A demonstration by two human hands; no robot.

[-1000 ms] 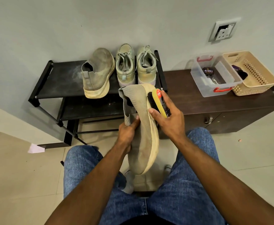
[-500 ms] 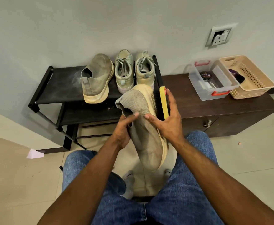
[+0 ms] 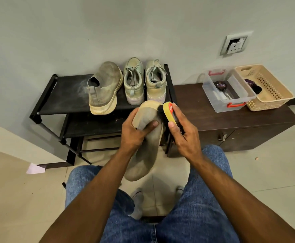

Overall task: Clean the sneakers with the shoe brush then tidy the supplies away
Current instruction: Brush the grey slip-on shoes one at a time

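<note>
Honestly, left hand (image 3: 134, 135) should grip the sneaker (image 3: 144, 151) firmly while right hand (image 3: 183, 135), wrapped round the brush (image 3: 169, 114), makes short strokes.

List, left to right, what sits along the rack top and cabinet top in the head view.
Grey slip-on sneaker → left lace-up sneaker → right lace-up sneaker → clear plastic box holding a polish tin → beige basket.
</note>
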